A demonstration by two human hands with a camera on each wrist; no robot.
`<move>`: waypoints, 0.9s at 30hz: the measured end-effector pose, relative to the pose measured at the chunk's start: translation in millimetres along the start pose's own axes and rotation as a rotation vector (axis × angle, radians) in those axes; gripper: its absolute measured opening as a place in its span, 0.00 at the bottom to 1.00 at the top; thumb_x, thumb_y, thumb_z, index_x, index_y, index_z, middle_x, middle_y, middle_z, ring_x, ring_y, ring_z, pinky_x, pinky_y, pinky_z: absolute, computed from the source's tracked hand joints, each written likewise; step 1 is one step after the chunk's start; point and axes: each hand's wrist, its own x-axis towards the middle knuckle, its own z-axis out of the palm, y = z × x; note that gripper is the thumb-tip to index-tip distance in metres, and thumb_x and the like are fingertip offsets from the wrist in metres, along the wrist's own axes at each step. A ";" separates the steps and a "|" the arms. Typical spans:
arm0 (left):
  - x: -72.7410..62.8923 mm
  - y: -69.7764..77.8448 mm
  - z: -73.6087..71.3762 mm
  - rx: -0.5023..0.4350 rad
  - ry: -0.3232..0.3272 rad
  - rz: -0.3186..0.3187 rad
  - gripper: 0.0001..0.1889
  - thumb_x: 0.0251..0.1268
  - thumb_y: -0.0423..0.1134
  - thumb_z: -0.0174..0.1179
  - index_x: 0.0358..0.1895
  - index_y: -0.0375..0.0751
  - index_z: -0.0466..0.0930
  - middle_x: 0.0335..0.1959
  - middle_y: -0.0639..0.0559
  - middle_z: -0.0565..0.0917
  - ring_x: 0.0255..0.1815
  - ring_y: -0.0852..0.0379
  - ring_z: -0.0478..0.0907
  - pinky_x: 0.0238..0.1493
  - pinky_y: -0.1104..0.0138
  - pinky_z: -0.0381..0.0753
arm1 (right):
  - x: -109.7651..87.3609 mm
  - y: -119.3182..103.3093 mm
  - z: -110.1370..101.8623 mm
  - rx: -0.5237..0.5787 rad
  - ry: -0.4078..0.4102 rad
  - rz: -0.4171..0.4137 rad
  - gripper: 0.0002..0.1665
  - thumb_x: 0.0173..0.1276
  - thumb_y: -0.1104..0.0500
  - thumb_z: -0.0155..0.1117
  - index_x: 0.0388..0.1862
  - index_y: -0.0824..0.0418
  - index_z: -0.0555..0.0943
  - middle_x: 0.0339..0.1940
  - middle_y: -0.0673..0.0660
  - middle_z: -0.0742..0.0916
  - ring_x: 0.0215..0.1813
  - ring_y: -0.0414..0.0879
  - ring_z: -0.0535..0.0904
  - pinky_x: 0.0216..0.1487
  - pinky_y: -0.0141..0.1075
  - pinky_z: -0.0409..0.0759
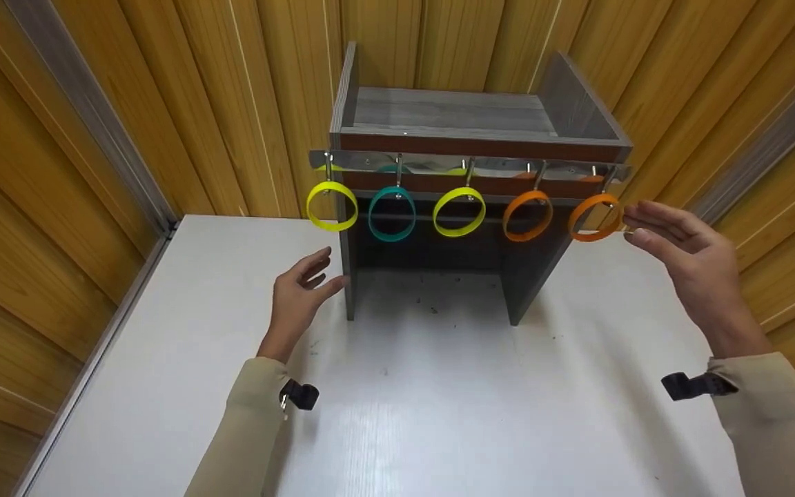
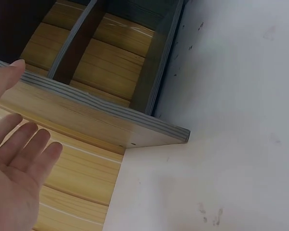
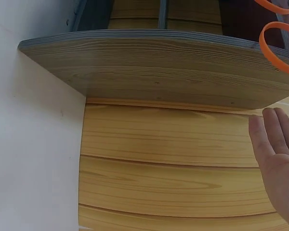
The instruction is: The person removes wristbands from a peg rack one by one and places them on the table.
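Note:
My right hand (image 1: 698, 266) is raised beside the rightmost orange ring (image 1: 592, 238), its fingertips close to the ring's outer edge. In the right wrist view its fingers (image 3: 278, 132) look straight and lie below the orange ring (image 3: 268, 54), with nothing in the palm. Left of that ring hang another orange ring (image 1: 526, 238), a yellow ring (image 1: 458, 233), a teal ring (image 1: 390, 238) and a second yellow ring (image 1: 330, 228), each on a metal hook. My left hand (image 1: 294, 300) hovers empty by the shelf's left panel, fingers relaxed and thumb apart.
A metal rail (image 1: 432, 164) with the hooks runs across the front of a grey wooden shelf unit (image 1: 453, 110). The unit stands on a white table (image 1: 439, 414) with small dark marks. Wood-patterned walls (image 1: 287, 103) enclose the back and both sides.

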 end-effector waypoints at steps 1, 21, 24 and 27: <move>-0.1 -0.8 0.7 -0.003 0.002 -0.006 0.31 0.63 0.34 0.78 0.69 0.35 0.80 0.68 0.39 0.82 0.70 0.44 0.79 0.69 0.56 0.78 | 0.1 0.3 -0.2 -0.001 0.000 0.004 0.25 0.74 0.79 0.62 0.69 0.79 0.74 0.63 0.66 0.86 0.62 0.52 0.85 0.62 0.38 0.81; -5.5 -13.1 19.8 0.033 0.078 -0.037 0.18 0.61 0.29 0.77 0.55 0.36 0.89 0.52 0.46 0.90 0.56 0.48 0.87 0.52 0.67 0.87 | 6.4 6.5 -0.6 0.076 -0.048 0.047 0.21 0.76 0.78 0.59 0.65 0.83 0.75 0.59 0.67 0.88 0.60 0.54 0.87 0.61 0.43 0.81; -6.2 -14.2 23.1 0.059 0.102 -0.017 0.17 0.60 0.28 0.77 0.54 0.35 0.89 0.50 0.46 0.90 0.54 0.48 0.88 0.51 0.67 0.87 | 6.6 7.1 0.3 0.094 -0.045 0.055 0.20 0.76 0.78 0.58 0.65 0.83 0.76 0.58 0.66 0.88 0.60 0.54 0.87 0.61 0.44 0.81; -7.3 -15.6 26.7 0.092 0.129 -0.002 0.16 0.60 0.29 0.78 0.52 0.36 0.90 0.49 0.46 0.91 0.53 0.48 0.88 0.50 0.66 0.88 | 7.0 7.6 1.4 0.102 -0.044 0.046 0.19 0.76 0.79 0.57 0.64 0.83 0.76 0.57 0.66 0.88 0.59 0.53 0.88 0.60 0.44 0.82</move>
